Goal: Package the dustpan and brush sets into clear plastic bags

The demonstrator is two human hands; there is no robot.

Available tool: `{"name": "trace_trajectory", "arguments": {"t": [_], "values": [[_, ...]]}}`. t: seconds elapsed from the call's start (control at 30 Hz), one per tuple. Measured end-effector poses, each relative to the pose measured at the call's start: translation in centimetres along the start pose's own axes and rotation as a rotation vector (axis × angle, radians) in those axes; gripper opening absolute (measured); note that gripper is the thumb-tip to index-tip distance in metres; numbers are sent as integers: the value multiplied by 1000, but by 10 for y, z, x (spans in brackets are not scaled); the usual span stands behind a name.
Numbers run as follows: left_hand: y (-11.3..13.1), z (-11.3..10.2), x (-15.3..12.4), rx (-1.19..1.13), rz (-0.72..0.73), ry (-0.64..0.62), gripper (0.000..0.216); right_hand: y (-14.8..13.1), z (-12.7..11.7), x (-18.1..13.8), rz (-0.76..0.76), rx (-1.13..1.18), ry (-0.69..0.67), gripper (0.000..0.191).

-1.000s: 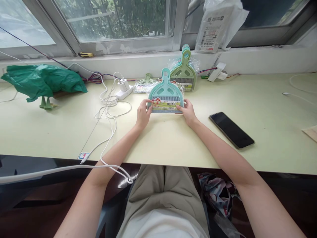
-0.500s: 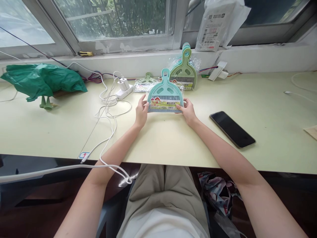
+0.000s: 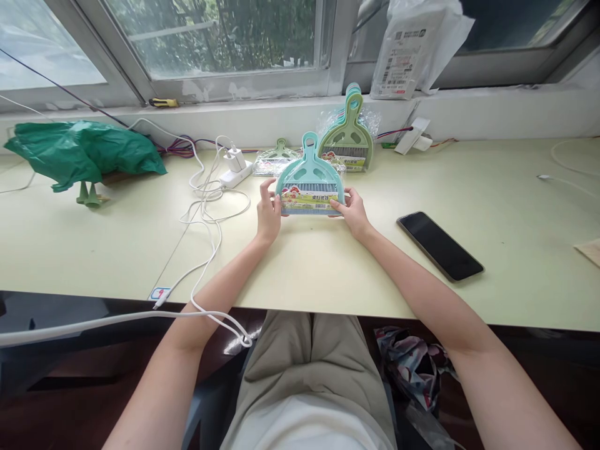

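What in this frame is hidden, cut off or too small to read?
- Head view: label print on the teal dustpan pack, held between left hand and right hand, is too small to read.
- Head view: number of packs in the green stack behind it; they overlap one another.
- Head view: white parcel on the sill, cut off by the top edge.

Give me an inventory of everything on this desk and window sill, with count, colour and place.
teal dustpan: one, teal, packed, upright at mid desk
dustpan stack: count unclear, green in front, leaning at the wall
flat dustpan pack: one, green, left of the stack
phone: one, black, right
charger: one, white, left of middle
cables: several, white, left
plastic bag: one, green, far left
parcel bag: one, white, sill
desk: one, pale green
left hand: grips teal dustpan's left edge
right hand: grips its right edge
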State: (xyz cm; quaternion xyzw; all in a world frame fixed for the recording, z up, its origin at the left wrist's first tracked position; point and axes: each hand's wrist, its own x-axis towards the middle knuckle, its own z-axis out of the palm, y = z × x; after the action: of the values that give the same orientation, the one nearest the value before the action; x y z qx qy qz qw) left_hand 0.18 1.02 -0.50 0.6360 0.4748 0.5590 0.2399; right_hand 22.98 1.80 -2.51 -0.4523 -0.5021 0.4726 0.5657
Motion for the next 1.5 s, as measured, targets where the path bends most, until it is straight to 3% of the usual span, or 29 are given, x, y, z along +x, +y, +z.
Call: {"name": "trace_trajectory", "arguments": {"t": [0.63,0.83,1.1,1.3,1.5], "values": [[-3,3,3,-217,-104,-8,38,0,-2,1,-2,14,28,67],[-6,2,5,-254,-70,-122,54,-3,-5,2,4,-18,34,56],[-13,3,7,-273,-113,-57,64,-1,-4,2,-19,-48,20,59],[-14,2,11,-269,-147,-105,50,-2,-2,1,-2,-22,38,58],[-10,2,6,-184,-104,-52,49,-2,-2,1,-12,-43,29,59]]}}
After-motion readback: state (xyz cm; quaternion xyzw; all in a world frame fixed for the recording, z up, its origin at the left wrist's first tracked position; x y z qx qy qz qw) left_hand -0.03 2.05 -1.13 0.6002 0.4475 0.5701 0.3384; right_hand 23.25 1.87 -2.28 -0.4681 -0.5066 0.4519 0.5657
